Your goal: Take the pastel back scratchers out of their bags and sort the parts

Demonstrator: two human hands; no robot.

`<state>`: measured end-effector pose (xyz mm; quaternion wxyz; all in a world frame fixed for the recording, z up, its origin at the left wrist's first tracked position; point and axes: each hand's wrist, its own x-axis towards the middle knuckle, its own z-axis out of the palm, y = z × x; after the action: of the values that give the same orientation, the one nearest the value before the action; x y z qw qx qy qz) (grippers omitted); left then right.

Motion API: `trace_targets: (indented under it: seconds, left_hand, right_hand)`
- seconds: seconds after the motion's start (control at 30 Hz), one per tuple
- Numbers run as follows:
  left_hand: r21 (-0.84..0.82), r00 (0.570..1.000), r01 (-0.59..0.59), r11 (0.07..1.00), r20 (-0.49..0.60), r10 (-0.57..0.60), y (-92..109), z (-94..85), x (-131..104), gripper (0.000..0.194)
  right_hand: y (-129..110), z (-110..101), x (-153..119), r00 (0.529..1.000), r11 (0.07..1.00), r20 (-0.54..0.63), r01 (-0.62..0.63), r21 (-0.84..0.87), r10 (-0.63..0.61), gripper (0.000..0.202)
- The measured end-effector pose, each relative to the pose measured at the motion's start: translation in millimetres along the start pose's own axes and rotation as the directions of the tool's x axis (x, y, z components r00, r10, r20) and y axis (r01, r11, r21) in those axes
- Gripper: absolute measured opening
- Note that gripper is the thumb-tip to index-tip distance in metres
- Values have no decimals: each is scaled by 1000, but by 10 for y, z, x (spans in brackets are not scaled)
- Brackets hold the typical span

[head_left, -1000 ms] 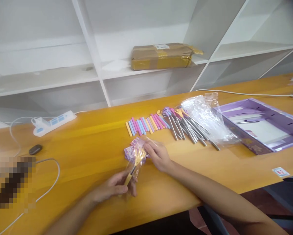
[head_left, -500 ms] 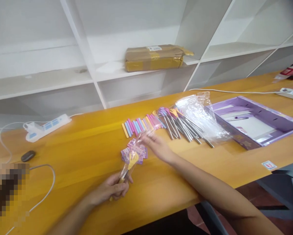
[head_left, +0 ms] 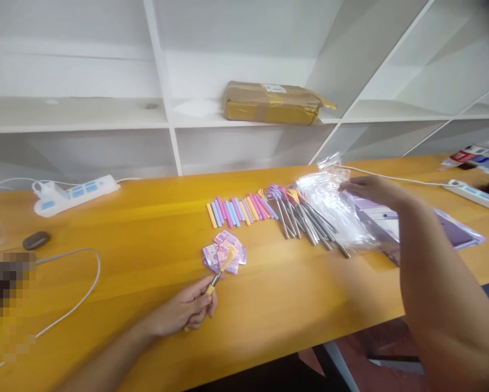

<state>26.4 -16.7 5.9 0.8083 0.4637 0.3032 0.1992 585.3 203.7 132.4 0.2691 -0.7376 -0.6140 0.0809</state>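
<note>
A yellow back scratcher [head_left: 216,280] with a metal shaft and a hand-shaped head is gripped by its handle in my left hand [head_left: 193,306]. Its head overlaps a small pile of pink and purple printed cards [head_left: 230,239]. At the far right, my right hand [head_left: 369,189] is at the edge of a heap of clear plastic bags [head_left: 329,201], its fingertips pinched against the plastic. Left of those bags lie several metal-shafted back scratchers [head_left: 305,218] with purple, pink and yellow heads. A row of coloured handle tubes [head_left: 238,209] sits beside them.
A purple box [head_left: 464,234] is partly hidden behind my right forearm. Power strips lie at the left [head_left: 76,195] and right [head_left: 478,196], with white cables. A dark small case [head_left: 36,240] rests near the left edge. One taped carton [head_left: 277,103] occupies the shelf.
My right hand has moved from the yellow back scratcher, right and away, to the bag heap. The clear wrapping around the scratcher is no longer visible there. My left hand keeps its hold.
</note>
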Motion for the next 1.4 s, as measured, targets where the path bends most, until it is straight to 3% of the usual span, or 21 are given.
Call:
trace_targets:
  seconds: [0.07,0.1,0.17,0.23,0.27,0.3,0.33,0.37,0.4,0.43,0.47,0.5,0.6,0.77,0.83,0.9,1.07,1.23,1.3,1.33,1.4]
  left_hand:
    - [13,1000,13,1000,6,-13,-1,11,-3,56]
    - [19,1000,10,1000,4,-10,-8,11,0,55]
    - [32,1000,-10,999,-10,10,-30,2,17,52]
    - [54,999,-20,998,-28,22,-41,-6,34,50]
    - [75,999,-17,997,-37,20,-35,-3,38,50]
    - [106,999,-12,994,-49,18,-20,8,36,50]
    - [151,998,-9,988,-65,19,3,30,28,50]
    - [217,996,-10,976,-84,29,34,62,15,48]
    - [308,994,-14,951,-103,47,66,104,0,46]
    - [418,991,-18,908,-115,72,97,153,-16,44]
    - [535,988,-18,845,-122,98,120,208,-30,43]
    - [642,984,-20,766,-122,128,131,262,-41,42]
    - [862,966,-78,501,-60,252,84,382,-39,37]
    - [995,843,-98,-26,97,529,-100,412,32,39]
    - [986,817,-59,-155,137,560,-127,425,39,36]
    - [975,826,-35,-221,153,543,-124,458,22,32]
    - [980,921,-13,-198,89,379,-97,585,-83,21]
    - [999,973,27,26,-32,227,-80,548,-288,19]
    - [984,977,100,144,-125,174,-37,410,-419,22]
    - [965,967,166,202,-199,159,-5,317,-491,25]
    - [890,905,330,314,-393,162,75,112,-624,30]
  right_hand:
    - [61,105,95,981,989,148,-116,-91,128,21]
    - [43,167,109,978,984,141,-140,-115,155,22]
    - [-103,317,24,994,989,-28,-106,-106,103,24]
    - [-398,507,-262,989,1000,-151,0,-4,-1,27]
    - [-593,616,-486,994,991,-95,70,117,-59,32]
    - [-807,731,-755,985,949,82,123,289,-153,39]
    - [-1031,847,-1056,898,884,330,120,452,-290,48]
    - [-1251,960,-1371,685,828,578,65,557,-443,52]
    - [-1457,1067,-1684,463,781,685,23,624,-562,50]
    - [-1637,1165,-1976,338,736,693,0,676,-637,48]
    - [-1784,1253,-2235,288,701,677,-27,712,-677,48]
    - [-1894,1329,-2453,308,679,659,-51,732,-687,48]
    - [-2019,1483,-2846,434,647,598,-42,761,-674,53]
    - [-1932,1544,-3007,398,638,685,-266,723,-611,61]
    - [-1902,1539,-3055,435,596,678,-329,732,-593,63]
    - [-1877,1525,-3116,461,562,669,-365,742,-583,64]
    - [-1823,1364,-3251,445,538,704,-454,710,-554,66]
    - [-1705,1094,-3274,444,556,724,-463,690,-528,68]
    - [-1561,977,-3193,501,509,699,-480,715,-510,70]
    - [-1464,897,-3120,563,464,657,-466,753,-501,71]
    - [-1244,663,-2908,764,416,477,-299,859,-435,70]
